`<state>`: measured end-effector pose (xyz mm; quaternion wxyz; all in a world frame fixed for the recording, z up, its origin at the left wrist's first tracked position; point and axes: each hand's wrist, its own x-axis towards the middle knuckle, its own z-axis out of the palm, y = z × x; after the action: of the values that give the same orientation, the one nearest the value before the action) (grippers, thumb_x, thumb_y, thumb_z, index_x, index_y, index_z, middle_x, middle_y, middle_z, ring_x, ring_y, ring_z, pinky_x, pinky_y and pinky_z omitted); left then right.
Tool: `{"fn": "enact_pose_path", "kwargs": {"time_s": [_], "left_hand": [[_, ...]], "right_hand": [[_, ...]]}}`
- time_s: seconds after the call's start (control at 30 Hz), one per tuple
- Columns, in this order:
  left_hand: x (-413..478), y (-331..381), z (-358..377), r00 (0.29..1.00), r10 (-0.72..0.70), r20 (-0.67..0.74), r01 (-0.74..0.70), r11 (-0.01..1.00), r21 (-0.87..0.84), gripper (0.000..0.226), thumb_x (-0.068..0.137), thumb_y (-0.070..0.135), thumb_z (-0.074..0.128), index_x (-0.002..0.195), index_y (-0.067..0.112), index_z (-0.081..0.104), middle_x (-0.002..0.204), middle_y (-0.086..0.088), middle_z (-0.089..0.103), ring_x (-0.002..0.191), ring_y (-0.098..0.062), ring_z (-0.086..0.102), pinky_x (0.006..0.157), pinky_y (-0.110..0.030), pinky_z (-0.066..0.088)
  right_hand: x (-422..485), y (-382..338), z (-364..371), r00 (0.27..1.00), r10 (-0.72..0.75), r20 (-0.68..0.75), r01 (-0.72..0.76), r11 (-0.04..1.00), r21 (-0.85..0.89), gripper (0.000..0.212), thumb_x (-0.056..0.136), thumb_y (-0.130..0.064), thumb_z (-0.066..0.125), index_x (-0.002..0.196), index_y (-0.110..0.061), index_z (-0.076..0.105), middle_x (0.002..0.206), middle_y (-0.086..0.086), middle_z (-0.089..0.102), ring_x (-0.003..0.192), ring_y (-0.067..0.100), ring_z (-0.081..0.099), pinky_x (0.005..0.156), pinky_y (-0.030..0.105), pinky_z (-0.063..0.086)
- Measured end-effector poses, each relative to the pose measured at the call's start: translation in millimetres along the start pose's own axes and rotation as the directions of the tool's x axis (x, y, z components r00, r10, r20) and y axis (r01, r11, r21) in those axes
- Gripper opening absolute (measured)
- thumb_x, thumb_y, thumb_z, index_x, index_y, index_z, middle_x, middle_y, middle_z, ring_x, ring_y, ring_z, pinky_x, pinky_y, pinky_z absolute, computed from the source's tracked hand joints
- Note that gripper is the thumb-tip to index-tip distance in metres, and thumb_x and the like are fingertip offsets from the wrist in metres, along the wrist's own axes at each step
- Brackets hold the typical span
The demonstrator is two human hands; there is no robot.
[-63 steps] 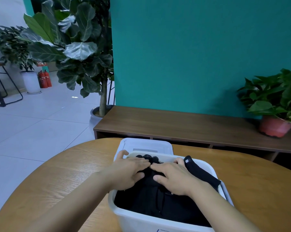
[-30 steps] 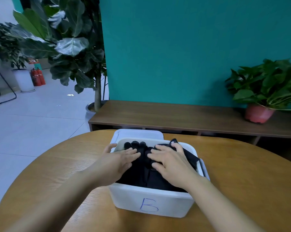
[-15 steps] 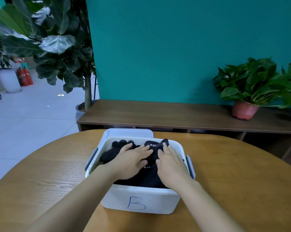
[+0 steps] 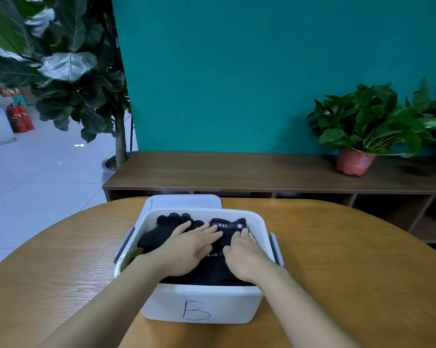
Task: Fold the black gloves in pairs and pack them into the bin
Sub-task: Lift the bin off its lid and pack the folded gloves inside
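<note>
Packing looked near done: left hand (image 4: 186, 247) and right hand (image 4: 245, 256) lay flat, pressing gloves (image 4: 171, 222) into bin (image 4: 161, 302); lid (image 4: 184, 200) probably next.

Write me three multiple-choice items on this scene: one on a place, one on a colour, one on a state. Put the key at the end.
1. The plant in the red pot stands on:
A) a window sill
B) the low wooden bench
C) a metal shelf

2. The letter B on the bin is written in:
A) red
B) green
C) blue

3. The left hand and the right hand:
A) lie flat on the black gloves in the bin
B) are clenched into fists beside it
C) hold one glove high above it

Key: 1 B, the pot sits on the bench top. 2 C, blue ink shows on the white front wall. 3 A, straight fingers rest on the gloves inside the rim.
</note>
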<state>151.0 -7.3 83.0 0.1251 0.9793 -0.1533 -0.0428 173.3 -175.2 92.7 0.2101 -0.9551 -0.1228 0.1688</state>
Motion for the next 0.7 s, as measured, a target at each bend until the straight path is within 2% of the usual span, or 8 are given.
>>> {"fn": "enact_pose_path", "kwargs": {"time_s": [0.1,0.23,0.3,0.37,0.43,0.5,0.57,0.7], "left_hand": [[-2.6,-1.9,1.8,1.000,0.004,-0.009,-0.004,1.000,-0.003,0.049,0.109,0.024,0.029,0.156,0.035,0.022,0.163,0.018,0.011,0.149,0.004,0.000,0.120,-0.026,-0.007],[-8.6,-3.3,0.3,0.999,0.010,-0.035,-0.011,1.000,-0.018,0.049,0.109,0.027,0.029,0.156,0.036,0.018,0.164,0.017,0.006,0.146,0.006,-0.007,0.121,-0.026,-0.005],[-13.7,-7.1,-2.6,0.999,-0.002,-0.044,0.001,1.000,-0.015,0.049,0.109,0.030,0.027,0.155,0.039,0.014,0.164,0.016,0.002,0.143,0.007,-0.011,0.122,-0.027,-0.007],[-21.3,-13.6,-6.7,0.999,-0.048,-0.019,0.049,0.997,0.052,0.052,0.106,0.046,0.024,0.155,0.042,0.006,0.164,0.014,-0.006,0.145,0.002,-0.018,0.118,-0.026,-0.014],[-30.7,-21.9,-9.7,0.994,-0.104,0.022,0.100,0.986,0.133,0.076,0.087,0.078,0.008,0.155,0.046,-0.001,0.162,0.014,-0.015,0.145,-0.003,-0.025,0.116,-0.030,-0.017],[-40.0,-27.0,-12.1,0.988,-0.142,0.058,0.134,0.983,0.130,0.103,0.061,0.097,-0.005,0.153,0.050,-0.006,0.160,0.014,-0.022,0.144,-0.006,-0.031,0.118,-0.038,-0.018],[-44.2,-28.5,-11.3,0.980,-0.178,0.093,0.168,0.981,0.100,0.111,0.052,0.105,-0.001,0.150,0.054,-0.011,0.159,0.014,-0.025,0.144,-0.007,-0.032,0.119,-0.046,-0.016],[-36.7,-11.3,-5.8,0.958,-0.253,0.138,0.244,0.966,0.079,0.111,0.055,0.102,0.015,0.149,0.053,-0.016,0.160,0.012,-0.029,0.144,-0.012,-0.034,0.118,-0.055,-0.013]], "right_hand": [[-12.2,-2.3,-2.4,0.998,-0.044,-0.055,0.041,0.998,-0.047,0.062,0.107,-0.026,0.027,0.156,-0.002,-0.002,0.164,0.012,-0.014,0.152,0.023,-0.010,0.123,0.035,0.003],[-19.6,-3.3,-2.4,0.963,-0.218,-0.160,0.164,0.941,-0.298,0.067,0.107,-0.038,0.023,0.155,-0.006,-0.012,0.162,0.011,-0.023,0.149,0.021,-0.023,0.122,0.036,-0.011],[-17.8,-3.0,-2.3,0.958,-0.267,-0.100,0.219,0.913,-0.343,0.073,0.105,-0.050,0.024,0.156,-0.011,-0.011,0.162,0.009,-0.023,0.148,0.020,-0.026,0.122,0.037,-0.012],[-15.2,-1.3,-2.5,0.965,-0.262,-0.001,0.245,0.905,-0.348,0.087,0.097,-0.067,0.027,0.157,-0.019,-0.012,0.161,0.006,-0.025,0.146,0.020,-0.029,0.122,0.039,-0.012],[-10.5,1.6,-2.8,0.974,-0.213,0.079,0.227,0.908,-0.351,0.102,0.086,-0.080,0.032,0.156,-0.023,-0.016,0.160,0.006,-0.028,0.146,0.021,-0.030,0.121,0.041,-0.012],[-5.7,3.5,-1.8,0.979,-0.164,0.120,0.197,0.910,-0.365,0.111,0.079,-0.086,0.037,0.154,-0.026,-0.019,0.160,0.006,-0.030,0.146,0.022,-0.031,0.121,0.042,-0.011],[-2.8,4.0,-0.1,0.979,-0.147,0.139,0.189,0.911,-0.366,0.116,0.076,-0.088,0.040,0.154,-0.027,-0.022,0.159,0.006,-0.030,0.146,0.023,-0.030,0.122,0.043,-0.011],[3.2,13.8,-4.6,0.975,-0.157,0.155,0.204,0.910,-0.360,0.119,0.073,-0.089,0.043,0.153,-0.030,-0.022,0.159,0.003,-0.031,0.147,0.022,-0.028,0.122,0.044,-0.008]]}}
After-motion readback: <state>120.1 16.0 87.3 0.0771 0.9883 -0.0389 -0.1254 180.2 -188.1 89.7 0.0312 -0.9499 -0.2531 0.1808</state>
